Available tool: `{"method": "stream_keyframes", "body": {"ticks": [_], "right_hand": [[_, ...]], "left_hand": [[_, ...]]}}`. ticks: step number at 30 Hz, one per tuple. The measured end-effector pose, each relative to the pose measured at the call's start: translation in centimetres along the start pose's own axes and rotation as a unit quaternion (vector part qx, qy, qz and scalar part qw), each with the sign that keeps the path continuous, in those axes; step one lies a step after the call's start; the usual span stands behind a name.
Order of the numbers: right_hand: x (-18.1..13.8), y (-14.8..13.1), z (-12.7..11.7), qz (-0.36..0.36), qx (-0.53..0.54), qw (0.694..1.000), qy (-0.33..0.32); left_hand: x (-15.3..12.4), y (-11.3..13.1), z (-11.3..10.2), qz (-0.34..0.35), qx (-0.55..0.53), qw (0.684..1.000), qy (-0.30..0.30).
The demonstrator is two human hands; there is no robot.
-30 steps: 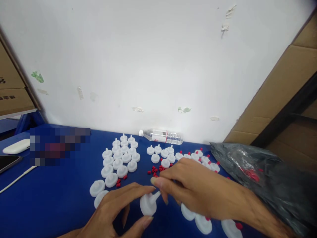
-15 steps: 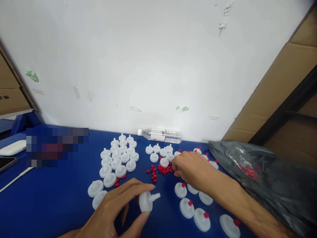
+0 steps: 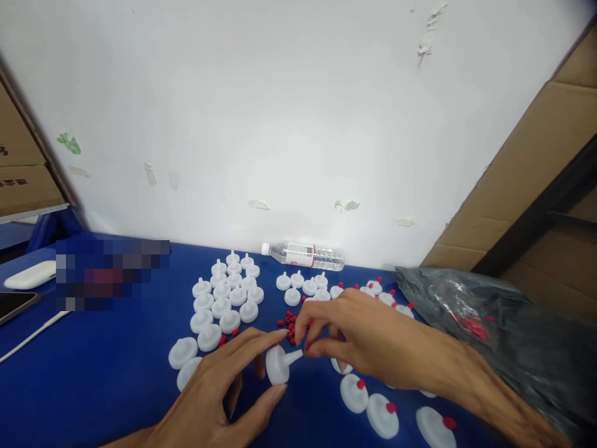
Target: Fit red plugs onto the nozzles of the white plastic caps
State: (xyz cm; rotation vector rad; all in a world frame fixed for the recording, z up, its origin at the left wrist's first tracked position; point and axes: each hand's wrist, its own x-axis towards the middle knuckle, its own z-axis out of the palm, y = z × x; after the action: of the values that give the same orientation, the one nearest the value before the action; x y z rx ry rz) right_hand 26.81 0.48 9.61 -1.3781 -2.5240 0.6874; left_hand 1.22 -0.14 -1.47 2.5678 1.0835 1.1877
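White disc part [image 3: 277,366] gripped at rim by left hand [image 3: 217,386]; spout [image 3: 293,358] aimed right, tip just beside red cap [image 3: 307,348] pinched in right hand [image 3: 357,333], nearer the spout end.

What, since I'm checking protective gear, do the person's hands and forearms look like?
The left hand and right hand are bare: no gloves or rings visible. The right forearm shows no sleeve, watch or bracelet. The little visible of the left forearm is bare.

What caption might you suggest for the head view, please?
Left hand holds a white spouted disc; right hand pinches a red cap near its tip.
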Motion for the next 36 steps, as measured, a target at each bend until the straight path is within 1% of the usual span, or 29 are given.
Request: {"method": "stream_keyframes", "body": {"ticks": [2,6,10,19,23,27,29,30,32,34,36], "right_hand": [[0.0,-0.3,0.2,-0.021,0.04,0.999,0.002],[0.1,-0.6,0.3,-0.036,0.04,0.998,0.016],[0.2,-0.5,0.2,-0.036,0.028,0.999,0.029],[0.1,-0.4,-0.1,-0.039,0.04,0.998,0.04],[0.3,-0.5,0.2,-0.042,0.06,0.997,0.034],[0.5,-0.7,0.4,-0.048,0.068,0.996,0.037],[0.5,-0.8,0.4,-0.043,0.071,0.996,0.033],[0.4,-0.9,0.4,-0.038,0.059,0.997,0.032],[0.2,-1.2,0.5,-0.037,0.002,0.999,0.031],[0.1,-1.5,0.6,-0.04,-0.072,0.996,0.028],[0.1,-2.0,0.8,-0.044,-0.116,0.992,0.018]], "left_hand": [[-0.2,-0.2,0.2,0.002,-0.02,1.0,-0.015],[0.4,0.0,0.2,-0.012,-0.079,0.995,-0.051],[0.8,0.2,-0.1,-0.026,-0.088,0.994,-0.056],[0.1,0.1,0.3,-0.063,-0.129,0.985,-0.093],[0.5,0.5,0.1,-0.063,-0.123,0.989,-0.059],[0.7,0.6,-0.1,-0.032,-0.141,0.988,-0.056],[0.6,0.5,-0.2,-0.015,-0.155,0.987,-0.04],[0.5,0.4,-0.2,-0.008,-0.15,0.988,-0.025],[0.4,0.3,-0.2,-0.003,-0.126,0.992,0.002],[0.4,0.2,-0.3,-0.006,-0.11,0.994,0.011],[0.3,0.2,-0.3,-0.008,-0.106,0.994,0.014]]}}
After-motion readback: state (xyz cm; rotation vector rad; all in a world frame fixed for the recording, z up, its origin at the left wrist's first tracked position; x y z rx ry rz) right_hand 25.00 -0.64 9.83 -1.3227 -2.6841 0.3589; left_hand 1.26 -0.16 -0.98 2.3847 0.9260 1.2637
